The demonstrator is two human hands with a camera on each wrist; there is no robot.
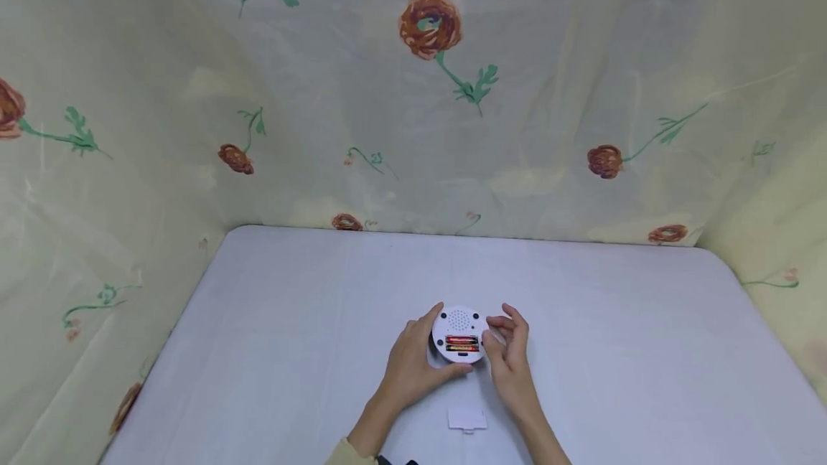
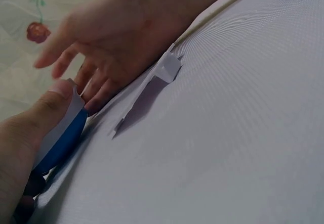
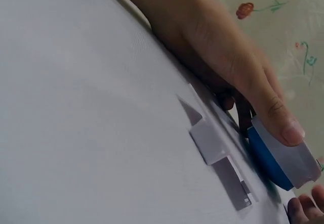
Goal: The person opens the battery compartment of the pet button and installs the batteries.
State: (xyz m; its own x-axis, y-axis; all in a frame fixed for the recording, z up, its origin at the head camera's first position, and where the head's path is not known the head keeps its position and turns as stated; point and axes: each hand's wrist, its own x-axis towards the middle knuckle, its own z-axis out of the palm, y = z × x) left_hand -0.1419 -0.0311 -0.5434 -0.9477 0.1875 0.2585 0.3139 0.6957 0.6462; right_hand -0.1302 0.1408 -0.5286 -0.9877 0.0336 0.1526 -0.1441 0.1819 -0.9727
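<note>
My left hand (image 1: 413,361) grips a round white device (image 1: 459,319) by its left side, thumb along the near edge. Its back faces up, showing a ring of speaker holes and small dark feet. Two red batteries (image 1: 461,344) lie side by side in its uncovered compartment. The wrist views show a blue lower body (image 2: 66,138) under the white part. My right hand (image 1: 510,361) is at the device's right edge, fingers loosely bent; whether its thumb touches the rim, I cannot tell. A white battery cover (image 1: 467,418) lies on the table below the device, tab toward me.
The white-covered table (image 1: 291,321) spreads out around both hands. Flower-patterned cloth (image 1: 517,92) hangs behind the table and along both sides.
</note>
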